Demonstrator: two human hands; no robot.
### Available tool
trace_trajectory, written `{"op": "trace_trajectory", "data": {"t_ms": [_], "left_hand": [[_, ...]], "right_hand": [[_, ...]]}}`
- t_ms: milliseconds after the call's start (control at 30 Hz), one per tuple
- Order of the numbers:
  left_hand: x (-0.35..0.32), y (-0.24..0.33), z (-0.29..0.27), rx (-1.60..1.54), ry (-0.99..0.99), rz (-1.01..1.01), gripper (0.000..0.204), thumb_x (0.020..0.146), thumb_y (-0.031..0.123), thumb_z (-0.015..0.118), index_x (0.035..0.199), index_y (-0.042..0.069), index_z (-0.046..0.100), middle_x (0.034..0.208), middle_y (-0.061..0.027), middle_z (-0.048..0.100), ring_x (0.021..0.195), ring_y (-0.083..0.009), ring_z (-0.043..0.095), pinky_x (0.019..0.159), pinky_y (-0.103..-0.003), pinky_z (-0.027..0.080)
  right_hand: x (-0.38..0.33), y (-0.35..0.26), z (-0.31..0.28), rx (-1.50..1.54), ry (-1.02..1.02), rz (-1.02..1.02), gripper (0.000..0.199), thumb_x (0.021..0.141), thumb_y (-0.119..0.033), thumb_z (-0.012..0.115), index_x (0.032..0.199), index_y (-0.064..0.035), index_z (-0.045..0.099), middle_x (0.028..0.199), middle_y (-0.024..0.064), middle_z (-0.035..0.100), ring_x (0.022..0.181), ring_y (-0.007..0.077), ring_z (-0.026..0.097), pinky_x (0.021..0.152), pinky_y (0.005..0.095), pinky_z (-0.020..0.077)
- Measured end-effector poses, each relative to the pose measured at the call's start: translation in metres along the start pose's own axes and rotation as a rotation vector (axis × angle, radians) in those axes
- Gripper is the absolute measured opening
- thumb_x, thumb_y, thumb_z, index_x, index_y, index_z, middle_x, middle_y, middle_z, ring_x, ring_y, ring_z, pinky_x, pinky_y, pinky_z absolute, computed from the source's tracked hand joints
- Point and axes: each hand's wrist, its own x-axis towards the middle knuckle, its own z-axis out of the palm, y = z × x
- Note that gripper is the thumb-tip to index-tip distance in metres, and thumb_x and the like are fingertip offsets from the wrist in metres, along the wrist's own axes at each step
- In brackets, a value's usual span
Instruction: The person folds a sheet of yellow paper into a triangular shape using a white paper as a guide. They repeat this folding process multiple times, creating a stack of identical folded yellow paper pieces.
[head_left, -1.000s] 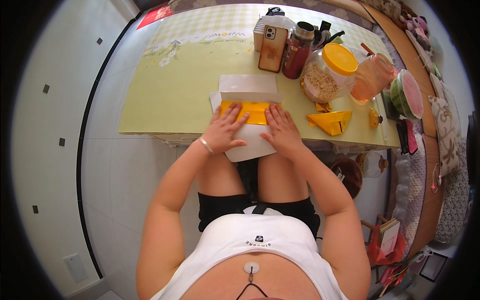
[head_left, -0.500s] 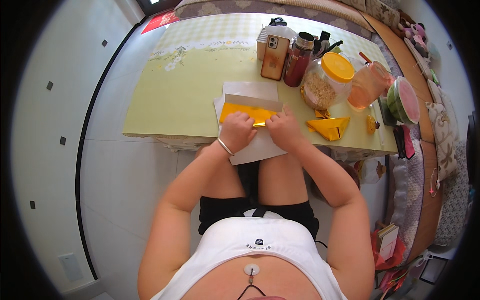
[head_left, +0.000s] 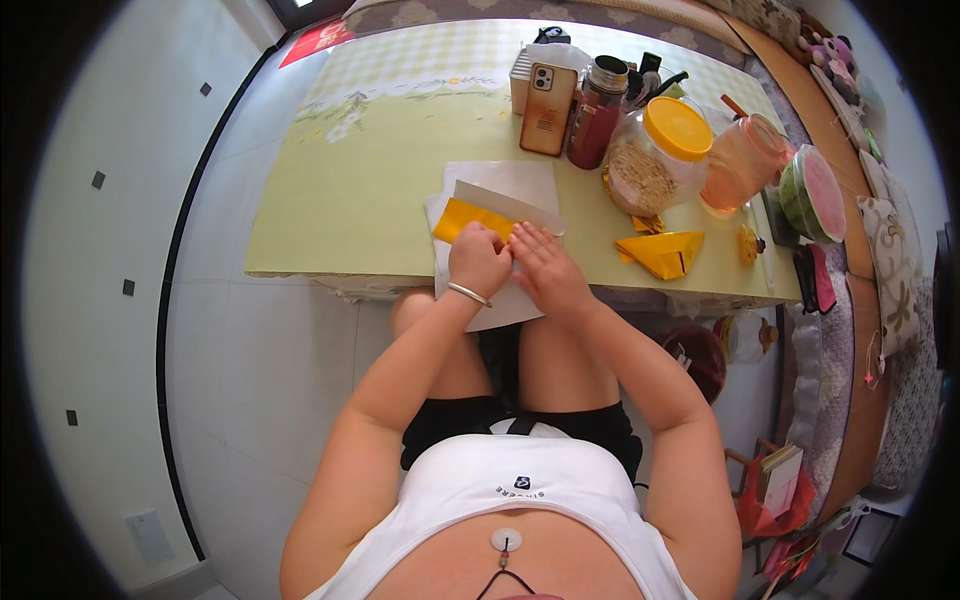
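Observation:
A strip of gold foil paper (head_left: 466,215) with a pale grey far edge lies slanted at the table's near edge, its right end lower. White sheets (head_left: 520,178) are under it. My left hand (head_left: 479,262) is closed on the foil paper's near edge, fingers curled in. Right beside it, touching or nearly so, my right hand (head_left: 548,270) lies flat with outstretched fingers over the foil's right part, which it hides. To the right of my hands sits a folded gold foil piece (head_left: 664,253), with a smaller gold bit (head_left: 648,224) just behind it.
Along the back right stand a phone (head_left: 547,110), a dark red flask (head_left: 597,115), a yellow-lidded jar (head_left: 650,165) of flakes, a pink pitcher (head_left: 738,165) and a cut watermelon (head_left: 812,195). The green tablecloth (head_left: 340,205) extends left. A brown bin (head_left: 697,360) is below the table.
My right hand has slid left against the left one, its fingers now straightened. The foil paper has turned, its right end dropping toward me.

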Motion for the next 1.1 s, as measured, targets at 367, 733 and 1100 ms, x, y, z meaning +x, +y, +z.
{"op": "trace_trajectory", "data": {"t_ms": [367,733,1100], "left_hand": [[0.01,-0.004,0.001,0.045,-0.07,-0.009,0.017,0.075,0.017,0.07,0.068,0.001,0.071,0.078,-0.0176,0.063,0.081,-0.0337,0.062,0.076,-0.043,0.051],[0.015,-0.007,-0.003,0.094,-0.136,-0.006,0.022,0.076,0.022,0.071,0.069,0.001,0.072,0.082,-0.02,0.064,0.082,-0.0355,0.064,0.077,-0.044,0.053],[-0.001,-0.045,-0.067,0.033,-0.036,0.362,0.021,0.07,0.014,0.077,0.089,0.006,0.07,0.092,-0.0098,0.065,0.086,-0.0298,0.063,0.077,-0.04,0.052]], "right_hand": [[-0.009,-0.01,0.005,-0.096,-0.194,0.137,0.085,0.088,-0.045,0.066,0.148,0.005,0.036,0.155,0.0205,0.039,0.147,0.0338,0.031,0.122,0.0464,0.0201],[-0.007,-0.01,0.009,-0.138,-0.218,0.148,0.091,0.085,-0.053,0.066,0.149,0.0038,0.036,0.156,0.0194,0.037,0.149,0.0352,0.028,0.122,0.0475,0.018],[0.005,-0.017,-0.014,-0.098,-0.415,0.097,0.082,0.08,-0.054,0.073,0.15,-0.0219,0.044,0.159,0.0248,0.029,0.149,0.0438,0.022,0.12,0.0559,0.0139]]}}
